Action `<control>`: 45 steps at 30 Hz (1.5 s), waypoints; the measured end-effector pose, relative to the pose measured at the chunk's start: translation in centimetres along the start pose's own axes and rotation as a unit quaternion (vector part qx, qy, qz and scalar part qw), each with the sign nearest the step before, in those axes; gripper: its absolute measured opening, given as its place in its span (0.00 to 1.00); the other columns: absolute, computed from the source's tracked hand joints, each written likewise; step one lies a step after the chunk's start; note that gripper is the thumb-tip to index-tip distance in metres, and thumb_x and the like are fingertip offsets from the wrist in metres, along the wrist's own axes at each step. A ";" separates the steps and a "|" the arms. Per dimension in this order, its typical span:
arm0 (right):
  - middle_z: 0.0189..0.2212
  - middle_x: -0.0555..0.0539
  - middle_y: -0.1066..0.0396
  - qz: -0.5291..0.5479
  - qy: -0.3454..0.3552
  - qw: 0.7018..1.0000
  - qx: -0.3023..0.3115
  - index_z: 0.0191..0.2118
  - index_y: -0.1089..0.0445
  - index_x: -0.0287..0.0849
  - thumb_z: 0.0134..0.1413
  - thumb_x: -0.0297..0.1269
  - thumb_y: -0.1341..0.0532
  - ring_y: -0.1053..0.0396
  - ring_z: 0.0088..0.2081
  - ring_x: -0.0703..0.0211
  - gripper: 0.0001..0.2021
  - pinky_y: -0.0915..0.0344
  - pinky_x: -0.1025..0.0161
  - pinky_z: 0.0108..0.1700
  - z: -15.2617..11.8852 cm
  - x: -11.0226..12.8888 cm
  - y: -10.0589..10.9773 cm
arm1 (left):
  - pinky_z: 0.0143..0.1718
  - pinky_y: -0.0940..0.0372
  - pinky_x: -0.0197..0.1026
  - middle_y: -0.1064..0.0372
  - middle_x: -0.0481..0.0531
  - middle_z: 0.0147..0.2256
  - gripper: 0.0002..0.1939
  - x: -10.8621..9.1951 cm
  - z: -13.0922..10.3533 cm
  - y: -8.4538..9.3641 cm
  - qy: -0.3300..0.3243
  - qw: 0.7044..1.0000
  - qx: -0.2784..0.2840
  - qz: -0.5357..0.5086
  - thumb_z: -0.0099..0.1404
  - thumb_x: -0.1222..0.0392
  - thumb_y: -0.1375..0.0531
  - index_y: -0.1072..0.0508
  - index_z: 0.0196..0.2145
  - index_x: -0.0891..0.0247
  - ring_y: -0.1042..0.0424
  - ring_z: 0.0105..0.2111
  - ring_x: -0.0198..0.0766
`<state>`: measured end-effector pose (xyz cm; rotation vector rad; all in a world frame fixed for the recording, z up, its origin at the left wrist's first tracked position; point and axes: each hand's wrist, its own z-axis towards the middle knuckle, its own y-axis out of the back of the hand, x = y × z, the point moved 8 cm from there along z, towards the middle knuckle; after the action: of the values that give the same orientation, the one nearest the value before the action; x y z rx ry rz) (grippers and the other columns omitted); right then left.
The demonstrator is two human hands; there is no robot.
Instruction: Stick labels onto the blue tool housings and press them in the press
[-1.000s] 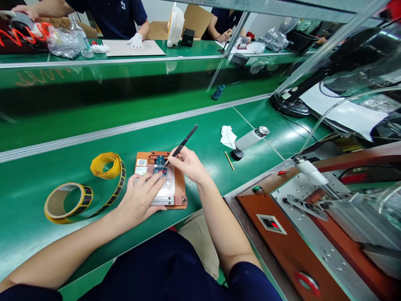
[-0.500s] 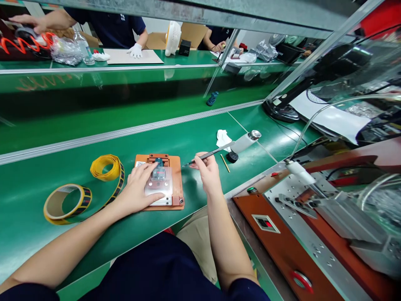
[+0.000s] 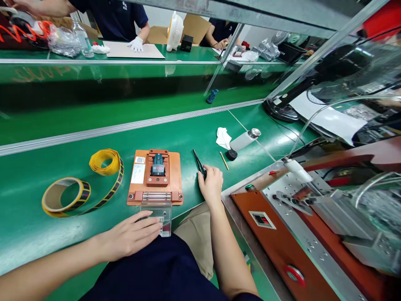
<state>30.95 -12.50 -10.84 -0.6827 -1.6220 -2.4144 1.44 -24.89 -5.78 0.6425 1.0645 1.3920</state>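
Note:
An orange-brown fixture [image 3: 174,175] lies on the green bench, holding a small dark-blue tool-shaped part [image 3: 158,166] in its raised nest. Its clear plastic lid [image 3: 167,211] is swung back toward my body, past the fixture's near edge. My left hand [image 3: 133,234] rests on this lid, fingers stretched out, with the fingertips on the plastic. To the right of the fixture, my right hand [image 3: 211,184] is closed on dark tweezers [image 3: 198,161], low at the bench top, with their tips pointing away from me. Part of the tweezers is hidden by the fingers.
A yellow-edged label roll [image 3: 52,198] and its coiled strip [image 3: 102,162] sit left. Toward the right are a white bottle [image 3: 241,141], black cap [image 3: 232,155], thin stick [image 3: 224,161] and tissue [image 3: 223,138]. A machine [image 3: 300,246] stands right. Co-workers sit across the bench.
The clear lid has swung from over the fixture toward my body, with my left hand following it. My right hand has lowered the tweezers to the bench and turned their tips away.

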 end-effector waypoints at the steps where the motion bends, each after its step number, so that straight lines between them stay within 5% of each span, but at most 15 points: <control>1: 0.50 0.33 0.34 0.003 0.003 1.000 -0.018 0.57 0.30 0.38 0.64 0.47 0.45 0.39 0.52 0.39 0.23 0.40 0.41 0.55 0.0 0.8 0.5 | 0.69 0.43 0.56 0.26 0.59 0.56 0.18 0.1 -0.1 -0.1 0.006 1.000 -0.004 -0.006 0.72 0.70 0.41 0.29 0.58 0.68 0.31 0.61 0.45; 3: 0.53 0.36 0.35 0.059 0.050 0.997 -0.008 0.59 0.30 0.43 0.66 0.47 0.45 0.41 0.57 0.41 0.22 0.43 0.41 0.59 0.1 3.5 0.9 | 0.70 0.47 0.57 0.24 0.60 0.54 0.20 0.7 0.0 0.3 0.023 0.999 -0.041 -0.017 0.71 0.67 0.38 0.30 0.59 0.70 0.31 0.61 0.46; 7: 0.56 0.44 0.36 0.235 0.210 0.932 0.178 0.59 0.28 0.55 0.71 0.45 0.48 0.42 0.60 0.50 0.19 0.44 0.49 0.64 -0.8 10.7 -0.9 | 0.70 0.56 0.65 0.26 0.61 0.56 0.25 2.8 1.0 1.0 0.100 0.992 -0.081 -0.014 0.70 0.65 0.36 0.33 0.63 0.65 0.34 0.63 0.51; 11: 0.58 0.45 0.38 0.288 0.237 0.893 0.250 0.58 0.26 0.56 0.71 0.47 0.48 0.44 0.61 0.49 0.18 0.47 0.46 0.66 -1.2 12.8 -2.9 | 0.70 0.59 0.58 0.30 0.59 0.60 0.25 4.3 1.7 0.3 0.144 0.987 -0.067 -0.024 0.72 0.64 0.40 0.35 0.64 0.61 0.37 0.65 0.49; 17: 0.55 0.44 0.39 0.281 0.211 0.900 0.259 0.57 0.25 0.57 0.71 0.49 0.48 0.44 0.59 0.49 0.18 0.45 0.47 0.64 0.3 12.2 -4.9 | 0.69 0.61 0.50 0.30 0.56 0.60 0.22 4.6 1.6 0.0 0.143 0.985 -0.079 -0.051 0.72 0.65 0.43 0.32 0.63 0.60 0.37 0.65 0.45; 25: 0.55 0.45 0.42 0.261 0.249 0.893 0.269 0.55 0.23 0.59 0.71 0.49 0.47 0.46 0.61 0.48 0.17 0.50 0.44 0.67 -0.1 13.5 -4.4 | 0.69 0.61 0.47 0.29 0.55 0.60 0.23 4.6 1.6 0.3 0.142 0.983 -0.101 -0.058 0.71 0.66 0.44 0.31 0.62 0.60 0.37 0.64 0.43; 29: 0.55 0.45 0.42 0.272 0.208 0.903 0.259 0.50 0.21 0.57 0.71 0.48 0.47 0.46 0.61 0.48 0.17 0.46 0.46 0.65 0.4 13.3 -4.8 | 0.69 0.61 0.47 0.29 0.55 0.60 0.23 4.6 1.6 0.3 0.136 0.984 -0.102 -0.051 0.71 0.67 0.44 0.31 0.62 0.59 0.36 0.64 0.43; 33: 0.51 0.43 0.39 0.310 0.150 0.913 0.220 0.57 0.27 0.51 0.71 0.48 0.49 0.40 0.57 0.51 0.19 0.41 0.46 0.63 1.4 12.7 -4.5 | 0.69 0.60 0.49 0.29 0.56 0.60 0.25 4.6 1.3 0.0 0.128 0.987 -0.088 -0.035 0.70 0.67 0.43 0.32 0.63 0.59 0.37 0.65 0.45; 36: 0.46 0.42 0.36 0.296 0.118 0.930 0.186 0.51 0.29 0.45 0.63 0.53 0.41 0.37 0.51 0.49 0.19 0.34 0.49 0.54 1.8 12.7 -3.9 | 0.68 0.58 0.50 0.29 0.55 0.60 0.26 4.7 1.2 -0.2 0.125 0.988 -0.085 -0.025 0.70 0.67 0.43 0.34 0.64 0.58 0.37 0.65 0.45; 40: 0.40 0.44 0.34 0.157 0.156 0.956 0.194 0.38 0.33 0.44 0.44 0.56 0.27 0.37 0.47 0.46 0.25 0.33 0.48 0.50 1.6 15.1 -3.7 | 0.67 0.53 0.52 0.29 0.57 0.60 0.25 4.5 1.2 -0.2 0.120 0.988 -0.091 -0.010 0.71 0.66 0.43 0.34 0.64 0.57 0.37 0.64 0.47; 45: 0.40 0.44 0.30 0.164 0.141 0.965 0.149 0.38 0.34 0.43 0.46 0.50 0.27 0.33 0.48 0.46 0.21 0.32 0.50 0.50 1.9 16.4 -1.4 | 0.66 0.51 0.57 0.26 0.58 0.56 0.24 4.3 1.2 2.0 0.124 0.983 -0.137 -0.002 0.71 0.68 0.42 0.33 0.63 0.59 0.32 0.60 0.48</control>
<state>16.47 -8.18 -4.05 -0.4843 -1.5653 -1.8851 0.99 -20.17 -4.41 0.2704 1.0410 1.6085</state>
